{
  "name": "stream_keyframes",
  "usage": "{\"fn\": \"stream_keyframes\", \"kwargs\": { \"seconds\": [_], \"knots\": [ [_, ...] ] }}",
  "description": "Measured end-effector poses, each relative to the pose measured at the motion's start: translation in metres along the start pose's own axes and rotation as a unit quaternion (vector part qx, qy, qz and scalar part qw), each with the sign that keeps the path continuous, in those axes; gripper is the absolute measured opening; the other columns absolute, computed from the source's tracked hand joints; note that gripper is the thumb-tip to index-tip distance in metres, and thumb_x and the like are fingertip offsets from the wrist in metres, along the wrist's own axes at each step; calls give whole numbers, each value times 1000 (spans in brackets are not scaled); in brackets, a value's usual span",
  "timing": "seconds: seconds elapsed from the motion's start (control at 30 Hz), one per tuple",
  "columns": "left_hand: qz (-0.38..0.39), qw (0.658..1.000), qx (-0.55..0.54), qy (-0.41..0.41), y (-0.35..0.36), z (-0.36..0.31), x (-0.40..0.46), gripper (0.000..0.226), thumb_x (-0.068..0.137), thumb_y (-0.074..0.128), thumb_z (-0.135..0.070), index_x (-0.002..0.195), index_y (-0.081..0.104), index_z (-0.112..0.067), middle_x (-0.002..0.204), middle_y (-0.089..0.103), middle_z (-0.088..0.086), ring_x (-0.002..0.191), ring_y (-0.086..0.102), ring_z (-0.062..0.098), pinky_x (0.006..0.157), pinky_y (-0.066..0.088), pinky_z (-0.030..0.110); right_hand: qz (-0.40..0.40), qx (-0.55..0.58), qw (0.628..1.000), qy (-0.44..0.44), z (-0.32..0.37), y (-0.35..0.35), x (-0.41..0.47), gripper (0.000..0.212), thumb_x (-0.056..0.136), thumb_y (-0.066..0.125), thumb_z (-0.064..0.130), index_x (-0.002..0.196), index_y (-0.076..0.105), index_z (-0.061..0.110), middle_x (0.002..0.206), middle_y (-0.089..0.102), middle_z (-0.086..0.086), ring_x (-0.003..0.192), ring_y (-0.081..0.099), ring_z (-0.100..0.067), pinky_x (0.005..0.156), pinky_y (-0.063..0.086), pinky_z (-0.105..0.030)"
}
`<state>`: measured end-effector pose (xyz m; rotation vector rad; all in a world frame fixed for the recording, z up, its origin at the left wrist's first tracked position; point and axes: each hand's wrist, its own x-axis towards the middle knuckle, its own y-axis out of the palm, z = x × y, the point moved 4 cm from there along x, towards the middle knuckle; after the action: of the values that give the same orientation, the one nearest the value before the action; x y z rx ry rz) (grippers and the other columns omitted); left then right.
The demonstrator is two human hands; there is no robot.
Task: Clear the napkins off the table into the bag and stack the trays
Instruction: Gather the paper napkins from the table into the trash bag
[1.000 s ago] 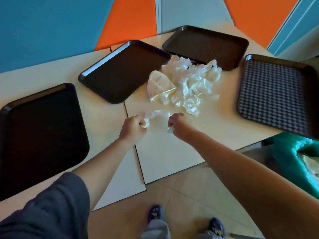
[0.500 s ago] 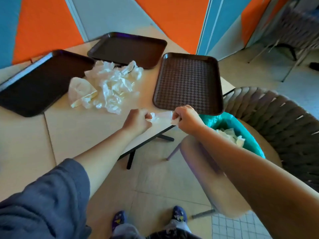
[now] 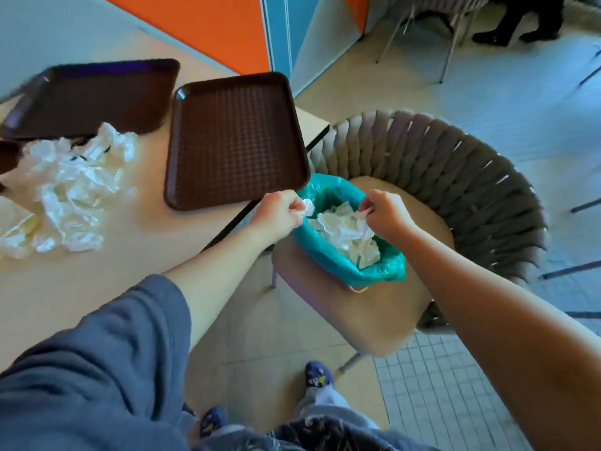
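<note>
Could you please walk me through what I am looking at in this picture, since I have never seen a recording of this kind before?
There is no machine here: a person wears a wide-angle camera on the head, so this single view looks forward and down along their own arms. The left hand and the right hand each pinch a bit of white napkin over a teal bag, which stands on the seat of a woven chair and already holds crumpled napkins. To the left is a light wooden table. On it lies a pile of crumpled napkins not yet cleared, and beside the pile two brown trays: the nearer tray at the table's corner and the farther tray behind the pile. They lie apart, not stacked. A sliver of something dark shows at the left edge, too little to identify.
</note>
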<state>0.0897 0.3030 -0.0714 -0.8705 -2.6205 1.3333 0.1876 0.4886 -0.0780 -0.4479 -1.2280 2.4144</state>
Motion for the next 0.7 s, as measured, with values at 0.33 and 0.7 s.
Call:
{"fn": "stream_keyframes", "kwargs": {
  "seconds": [0.33, 0.7],
  "knots": [
    [45, 994, 80, 51, 60, -25, 56, 13, 82, 68, -21, 94, 66, -25, 91, 55, -10, 110, 47, 19, 90, 33, 33, -54, 66, 986, 142, -81, 49, 8, 27, 85, 46, 1, 112, 48, 6, 98, 57, -17, 81, 51, -30, 68, 40, -33],
    [130, 971, 149, 135, 165, -17, 105, 24, 86, 53, -4, 103, 69, -7, 94, 63, 4, 104, 55, 30, 89, 44, 28, 106, 117, 971, 179, -113, 141, 20, 16, 86, 49, 12, 93, 63, 8, 93, 63, -14, 88, 58, -31, 76, 44, -29]
  ]
}}
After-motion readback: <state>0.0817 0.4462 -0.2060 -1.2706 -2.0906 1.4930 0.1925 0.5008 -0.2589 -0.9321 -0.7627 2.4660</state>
